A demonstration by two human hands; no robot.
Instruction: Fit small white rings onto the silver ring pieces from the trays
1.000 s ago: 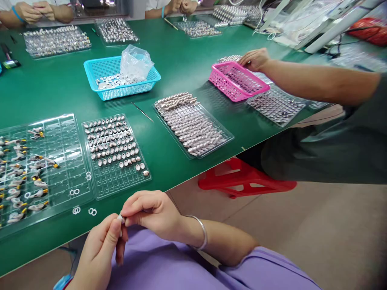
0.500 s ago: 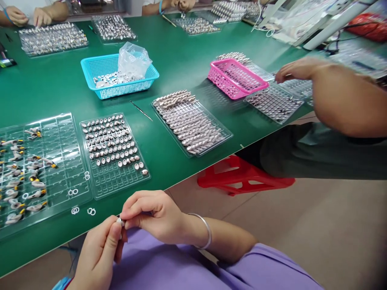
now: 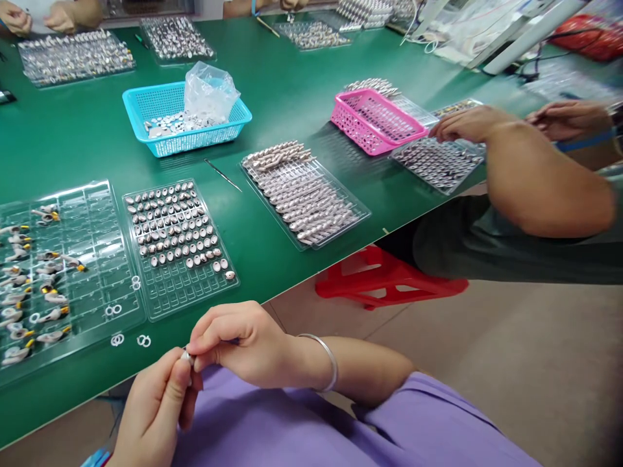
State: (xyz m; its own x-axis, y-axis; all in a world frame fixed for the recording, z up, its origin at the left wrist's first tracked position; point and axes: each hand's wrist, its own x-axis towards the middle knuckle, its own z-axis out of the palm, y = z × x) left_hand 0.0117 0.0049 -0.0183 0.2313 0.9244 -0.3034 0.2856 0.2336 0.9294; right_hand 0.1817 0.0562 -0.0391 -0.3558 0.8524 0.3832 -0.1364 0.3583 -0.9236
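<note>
Between my two hands is a small white part (image 3: 187, 357), probably an earphone shell, mostly covered by fingers. My left hand (image 3: 154, 402) pinches it between thumb and fingers. The fingertips of my right hand (image 3: 238, 340) close on its upper side. Both hands are over my lap, just off the table edge. Nearest to them is a clear tray (image 3: 180, 292) with rows of small white shells. Left of it, a larger clear tray (image 3: 104, 259) holds white parts with yellow ends. Small white rings (image 3: 144, 340) lie on the table by its corner.
A blue basket (image 3: 195, 139) holds white pieces and a plastic bag. Tweezers (image 3: 222, 175) lie near a tray of stacked white parts (image 3: 311, 201). A pink basket (image 3: 365, 136) stands to the right, beside a co-worker's arm (image 3: 535, 175). Below is a red stool (image 3: 389, 279).
My hands keep their pinch on the small white part, with little movement. The view shifts slightly. At right, the co-worker's arm has moved, and another hand now shows behind it.
</note>
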